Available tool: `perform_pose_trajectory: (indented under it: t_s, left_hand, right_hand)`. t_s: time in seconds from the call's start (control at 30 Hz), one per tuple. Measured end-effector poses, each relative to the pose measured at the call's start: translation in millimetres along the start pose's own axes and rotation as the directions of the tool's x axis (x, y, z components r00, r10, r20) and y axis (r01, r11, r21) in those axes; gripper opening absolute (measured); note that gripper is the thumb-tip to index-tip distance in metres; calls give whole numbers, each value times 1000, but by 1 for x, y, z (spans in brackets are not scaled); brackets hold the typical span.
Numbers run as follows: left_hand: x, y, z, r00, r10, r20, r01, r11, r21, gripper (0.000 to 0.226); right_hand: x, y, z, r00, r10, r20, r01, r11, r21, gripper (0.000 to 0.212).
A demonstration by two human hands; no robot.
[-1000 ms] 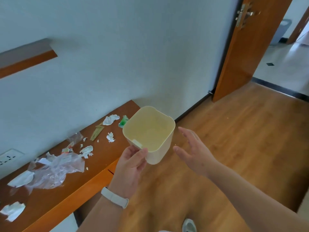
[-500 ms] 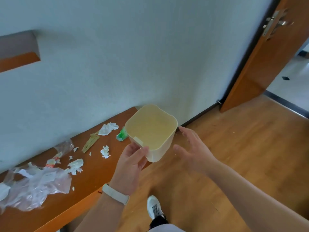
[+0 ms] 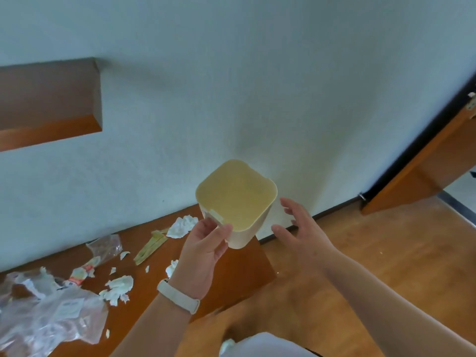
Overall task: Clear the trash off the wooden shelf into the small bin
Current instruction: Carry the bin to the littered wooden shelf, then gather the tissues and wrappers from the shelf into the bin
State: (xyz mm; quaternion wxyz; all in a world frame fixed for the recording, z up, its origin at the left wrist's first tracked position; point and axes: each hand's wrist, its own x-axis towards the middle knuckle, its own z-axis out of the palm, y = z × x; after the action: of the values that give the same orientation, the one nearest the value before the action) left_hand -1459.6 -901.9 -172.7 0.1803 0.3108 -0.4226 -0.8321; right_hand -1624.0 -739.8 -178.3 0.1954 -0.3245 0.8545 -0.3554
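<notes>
Bin (image 3: 237, 202): empty, held above right end of shelf (image 3: 239, 274).
Left hand (image 3: 203, 251): grasps bin rim.
Right hand (image 3: 301, 228): open, beside bin, not touching.
Trash (image 3: 46, 313): all on shelf, nothing cleared yet.

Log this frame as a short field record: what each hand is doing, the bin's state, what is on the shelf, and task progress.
left hand: left hand grips the near rim of the small cream plastic bin, held in the air
right hand: right hand open beside the bin, not touching it
bin contents: looks empty
shelf: long wooden shelf against the wall
trash on shelf: crumpled clear plastic bag, torn white tissue pieces, flat yellow-green wrapper
progress: nothing binned yet
</notes>
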Motion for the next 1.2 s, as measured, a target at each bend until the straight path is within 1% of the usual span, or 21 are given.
perform_pose_trajectory:
  t_s: [0.07, 0.17, 0.23, 0.33, 0.4, 0.47, 0.53, 0.63, 0.73, 0.8, 0.9, 1.0, 1.1, 1.2]
  left_hand:
    - [8, 5, -6, 999, 16, -39, -17, 1000, -21, 47]
    - [17, 9, -15, 993, 48, -104, -49, 999, -7, 36]
    - [20, 12, -21, 986, 63, -155, -64, 998, 0, 36]
    - [23, 18, -31, 965, 90, -246, -90, 996, 11, 42]
    - [24, 18, -36, 940, 116, -321, -101, 993, 62, 37]
    - [23, 17, -36, 906, 137, -400, -105, 989, 102, 29]
    - [22, 14, -33, 868, 149, -474, -114, 988, 103, 27]
    - [20, 11, -25, 807, 152, -571, -127, 988, 84, 19]
    - [18, 4, -15, 742, 154, -652, -151, 987, 62, 16]
    - [17, -3, -6, 697, 146, -702, -173, 984, 34, 21]
    - [13, -17, 7, 623, 134, -770, -200, 980, 9, 38]
    - [4, -34, 18, 563, 114, -819, -201, 980, -1, 40]
    - [-10, -49, 25, 505, 80, -859, -218, 975, -37, 36]
    - [-23, -60, 31, 465, 51, -884, -249, 965, -76, 37]
  right_hand:
    - [18, -6, 7, 999, -37, 37, 37, 999, 1, 69]
    - [42, -12, 19, 991, -96, 92, 94, 995, 28, 72]
    - [57, -15, 26, 981, -141, 135, 138, 990, 31, 72]
    - [83, -18, 38, 960, -182, 211, 180, 983, 28, 78]
    - [99, -21, 45, 931, -226, 286, 221, 974, 49, 75]
    - [115, -25, 50, 883, -280, 376, 271, 959, 78, 74]
    - [132, -29, 54, 827, -332, 454, 323, 941, 101, 76]
    - [154, -35, 60, 750, -396, 530, 393, 911, 126, 79]
    - [171, -30, 69, 666, -436, 606, 447, 883, 144, 75]
    - [182, -20, 78, 604, -462, 649, 485, 860, 160, 73]
    - [193, -4, 96, 515, -482, 709, 516, 835, 193, 72]
    - [200, 12, 118, 420, -499, 758, 593, 783, 187, 72]
    - [204, 25, 138, 365, -491, 791, 698, 707, 116, 74]
    - [207, 35, 155, 340, -483, 807, 791, 611, 32, 68]
